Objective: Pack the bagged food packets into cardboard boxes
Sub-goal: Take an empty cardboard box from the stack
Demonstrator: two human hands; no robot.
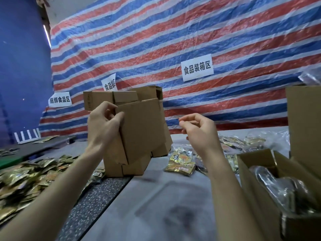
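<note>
Loose packets: gold foil sachets with red print, heaped along the table's left edge.
Left hand: raised at the box's left side, with the thumb and curled fingers clamped on the left edge of its front panel.
Cardboard box: plain brown and unsealed, standing on end near the middle of the table. Its lower flaps splay loose against the tabletop, and more brown cardboard shows behind it.
Bagged packets: a clear bag of gold-and-red sachets lies on the table just right of the box. More such bags are spread toward the far right edge.
Right hand: in the air right of the box and apart from it, fingers loosely curled, holding nothing.
Open carton: brown, at the table's near right corner with its flaps up and clear bags inside.
Tarp: red, white and blue stripes behind the table, with white paper signs stuck on it.
</note>
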